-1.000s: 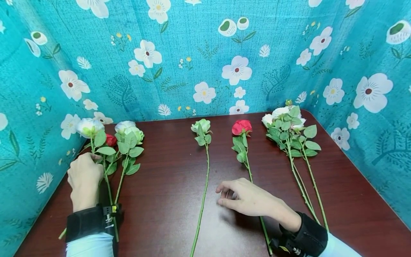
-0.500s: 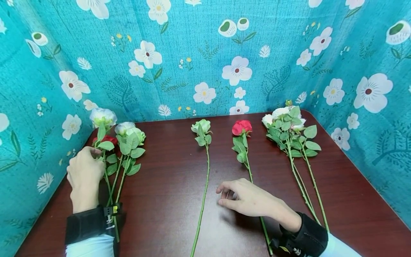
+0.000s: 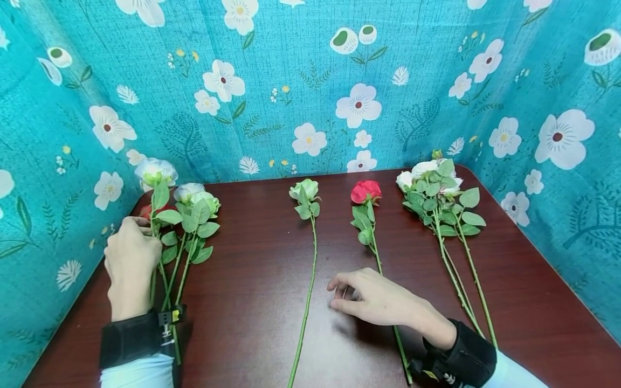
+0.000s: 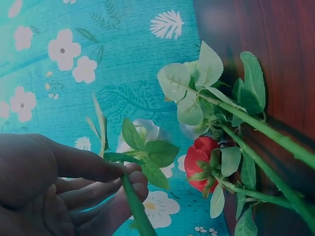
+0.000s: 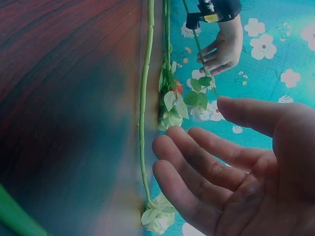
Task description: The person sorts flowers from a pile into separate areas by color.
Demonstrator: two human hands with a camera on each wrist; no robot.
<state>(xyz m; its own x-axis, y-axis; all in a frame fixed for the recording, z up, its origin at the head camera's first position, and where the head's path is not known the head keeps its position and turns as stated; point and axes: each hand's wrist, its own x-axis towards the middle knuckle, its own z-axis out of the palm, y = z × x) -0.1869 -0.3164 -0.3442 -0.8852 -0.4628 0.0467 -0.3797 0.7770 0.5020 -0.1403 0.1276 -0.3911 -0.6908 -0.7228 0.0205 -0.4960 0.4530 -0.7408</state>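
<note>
1. Blue flowered cloth (image 3: 310, 81) walls in the dark wood counter (image 3: 252, 302) on three sides.
2. Far right of counter: bunch of white roses (image 3: 439, 188), lying flat, untouched.
3. Left group: two white roses (image 3: 196, 196) and a red rose (image 4: 201, 162) lie flat beside the left hand (image 3: 130, 264).
4. Left hand pinches the stem of a white rose (image 3: 155, 171); the wrist view shows thumb and fingers (image 4: 93, 167) closed on the green stem.
5. Change: a second ago that bloom lay low on the counter by the cloth; now it is up off the counter, stem nearly upright, bloom above the red rose. Reads as picked out of the left group, mid-lift.
6. Right hand (image 3: 373, 299) hasn't moved: rests on the counter over the stem of the single red rose (image 3: 366, 192), fingers (image 5: 197, 162) loosely spread, holding nothing.
7. Pale green rose (image 3: 304, 189) lies alone mid-counter, left of the right hand, not touched.
</note>
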